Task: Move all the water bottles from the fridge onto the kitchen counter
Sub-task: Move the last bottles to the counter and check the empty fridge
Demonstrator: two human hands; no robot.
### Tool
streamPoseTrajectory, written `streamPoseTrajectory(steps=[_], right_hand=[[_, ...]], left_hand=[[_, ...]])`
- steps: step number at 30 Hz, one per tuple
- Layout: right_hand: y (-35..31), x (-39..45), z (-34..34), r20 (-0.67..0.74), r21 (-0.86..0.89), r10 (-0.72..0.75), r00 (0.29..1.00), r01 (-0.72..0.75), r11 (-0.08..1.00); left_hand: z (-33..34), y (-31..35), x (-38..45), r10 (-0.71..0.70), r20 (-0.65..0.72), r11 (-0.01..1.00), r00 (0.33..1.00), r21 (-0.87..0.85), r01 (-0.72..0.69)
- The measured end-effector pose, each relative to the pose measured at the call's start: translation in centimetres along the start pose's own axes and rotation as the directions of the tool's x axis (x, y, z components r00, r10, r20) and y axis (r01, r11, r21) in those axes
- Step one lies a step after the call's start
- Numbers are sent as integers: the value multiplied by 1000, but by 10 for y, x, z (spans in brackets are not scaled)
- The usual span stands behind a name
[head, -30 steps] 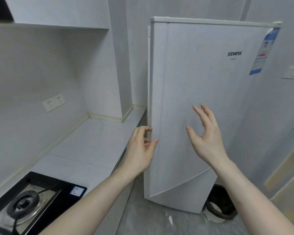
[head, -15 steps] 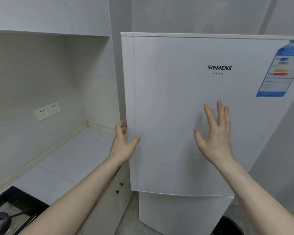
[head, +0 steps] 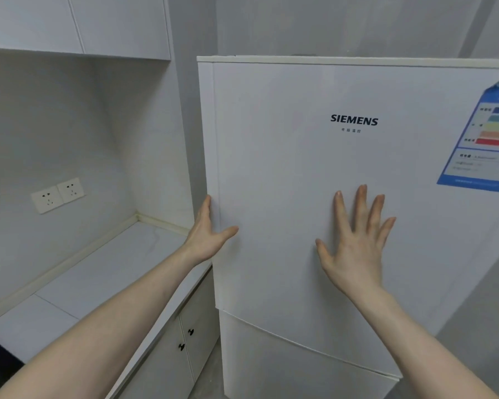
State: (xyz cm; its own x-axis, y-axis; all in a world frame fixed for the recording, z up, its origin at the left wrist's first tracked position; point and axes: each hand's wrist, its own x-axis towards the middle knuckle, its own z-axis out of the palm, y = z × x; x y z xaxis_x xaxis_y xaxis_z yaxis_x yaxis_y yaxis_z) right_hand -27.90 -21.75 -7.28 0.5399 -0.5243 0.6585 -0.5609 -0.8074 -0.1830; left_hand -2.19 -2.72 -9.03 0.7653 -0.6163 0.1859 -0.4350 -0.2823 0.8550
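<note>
Barely begun: fridge (head: 285,168) door shut, water bottles nowhere visible, presumably inside. Left hand (head: 206,237) at the fridge's left door edge, fingers hooked round it, thumb on the front. Right hand (head: 355,246) spread flat, fingers straight, against the door. Kitchen counter (head: 98,277) left of the fridge, bottle-free. Everything left: opening, carrying.

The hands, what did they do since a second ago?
The left hand went forward from mid-air to the fridge door's left edge, fingers round it, thumb on the front. The right hand opened flat and came up to the door face. The door stayed closed, the counter bare, no bottles showing.
</note>
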Motion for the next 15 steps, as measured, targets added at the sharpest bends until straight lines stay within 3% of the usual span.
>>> streamPoseTrajectory(steps=[11, 15], right_hand=[[7, 12, 36, -34, -94, -14, 999, 11, 996], [9, 16, 44, -54, -93, -26, 998, 21, 995]], left_hand=[[42, -14, 31, 78, -18, 981, 997, 181, -73], [52, -20, 38, 85, -43, 982, 995, 174, -76]])
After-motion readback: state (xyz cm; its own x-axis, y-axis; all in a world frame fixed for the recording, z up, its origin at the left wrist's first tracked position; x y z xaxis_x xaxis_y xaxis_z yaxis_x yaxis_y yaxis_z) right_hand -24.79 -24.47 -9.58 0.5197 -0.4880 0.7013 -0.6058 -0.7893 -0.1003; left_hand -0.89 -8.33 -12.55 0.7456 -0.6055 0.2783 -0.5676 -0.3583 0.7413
